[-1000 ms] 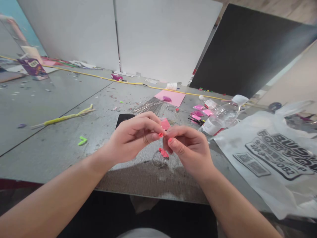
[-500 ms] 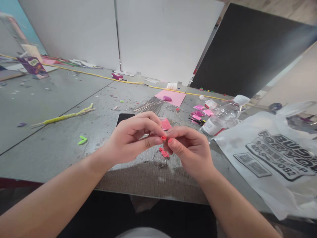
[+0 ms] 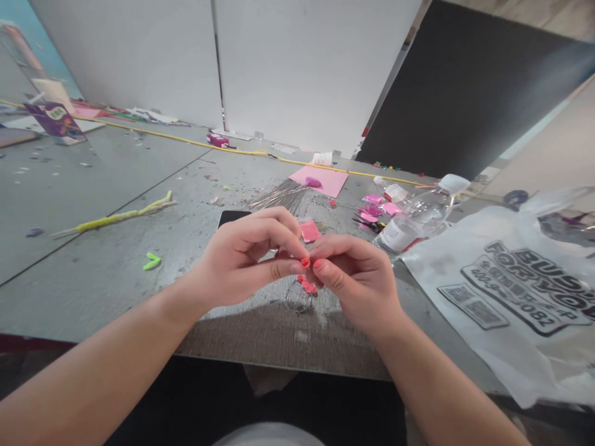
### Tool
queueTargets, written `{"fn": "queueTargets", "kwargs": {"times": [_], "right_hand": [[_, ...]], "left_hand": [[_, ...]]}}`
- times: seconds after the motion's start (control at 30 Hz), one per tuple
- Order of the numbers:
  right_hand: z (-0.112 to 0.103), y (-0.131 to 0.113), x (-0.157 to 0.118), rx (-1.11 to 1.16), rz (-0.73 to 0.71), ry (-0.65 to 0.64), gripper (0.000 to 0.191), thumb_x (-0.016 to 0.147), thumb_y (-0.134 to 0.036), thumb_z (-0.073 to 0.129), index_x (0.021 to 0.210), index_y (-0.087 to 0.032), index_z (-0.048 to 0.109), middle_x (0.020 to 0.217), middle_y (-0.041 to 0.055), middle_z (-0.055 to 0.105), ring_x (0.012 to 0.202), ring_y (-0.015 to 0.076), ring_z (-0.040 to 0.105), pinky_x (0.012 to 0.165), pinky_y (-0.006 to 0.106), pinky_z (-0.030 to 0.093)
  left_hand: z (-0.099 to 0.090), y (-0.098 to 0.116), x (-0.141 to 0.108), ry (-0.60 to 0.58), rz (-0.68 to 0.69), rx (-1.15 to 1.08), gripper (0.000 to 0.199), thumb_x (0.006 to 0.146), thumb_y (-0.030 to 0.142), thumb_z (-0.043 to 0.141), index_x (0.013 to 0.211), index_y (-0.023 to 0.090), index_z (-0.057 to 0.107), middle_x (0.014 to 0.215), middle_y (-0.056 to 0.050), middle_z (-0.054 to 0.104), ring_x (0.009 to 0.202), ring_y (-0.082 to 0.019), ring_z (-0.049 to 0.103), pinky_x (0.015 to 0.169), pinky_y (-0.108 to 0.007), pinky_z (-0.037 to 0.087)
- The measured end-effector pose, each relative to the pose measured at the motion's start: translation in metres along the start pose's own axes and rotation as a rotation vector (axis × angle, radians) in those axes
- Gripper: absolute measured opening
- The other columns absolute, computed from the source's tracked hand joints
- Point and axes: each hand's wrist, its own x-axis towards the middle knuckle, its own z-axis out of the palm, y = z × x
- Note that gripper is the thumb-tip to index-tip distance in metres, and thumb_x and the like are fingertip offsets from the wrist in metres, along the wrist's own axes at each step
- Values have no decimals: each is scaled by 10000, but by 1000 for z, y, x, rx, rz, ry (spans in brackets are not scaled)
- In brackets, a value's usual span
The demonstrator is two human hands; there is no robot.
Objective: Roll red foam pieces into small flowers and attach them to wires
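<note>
Red bud [image 3: 305, 262] sits in my left hand [image 3: 253, 254], thumb and forefinger clamped on it. My right hand [image 3: 356, 272] is close beside, fingers curled, a red bit [image 3: 317, 264] at its thumb tip; I cannot tell whether it pinches anything. Beneath them, a red-studded wire loop [image 3: 308, 286] rests on the counter [image 3: 102, 279]; just beyond lies a pink packet [image 3: 310, 231].
</note>
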Motion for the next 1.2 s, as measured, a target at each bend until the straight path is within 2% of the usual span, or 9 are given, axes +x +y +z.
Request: {"fn": "queueTargets", "kwargs": {"times": [0.33,0.6,0.73,0.93,1.2], "right_hand": [[0,-1,0,25,-21,22,42,872,-275,846,887,-260,809,745,1,727,610,112,620,532,255,521],[1,-2,-1,-6,-43,7,47,879,-280,837,880,-255,798,726,-4,704,609,114,613,536,255,528],[0,0,-3,0,-39,-4,30,892,-245,822,889,-250,792,751,-2,714,626,112,633,554,248,536],[2,3,-4,34,-40,-32,51,909,-194,793,908,-244,782,769,-3,719,632,113,653,542,239,530],[4,3,-5,29,-67,-25,76,920,-169,778,915,-244,773,758,-9,713,623,104,648,542,230,526]], "left_hand": [[-1,-1,0,-31,-5,-32,91,955,120,710,983,199,744,940,-44,645,801,-117,643,676,-228,538],[-1,0,-2,-85,-8,-67,92,1006,144,643,1025,200,712,978,-67,644,896,-145,656,727,-239,560],[-2,0,-1,-89,-10,-59,78,1011,162,642,1017,193,713,971,-66,646,885,-140,661,723,-232,560],[-1,-1,2,-67,66,13,78,990,150,667,1013,190,730,932,-53,650,809,-123,661,681,-222,559],[0,-1,3,-42,139,123,98,978,156,684,1006,225,747,892,-46,661,758,-142,665,677,-281,581]]}}
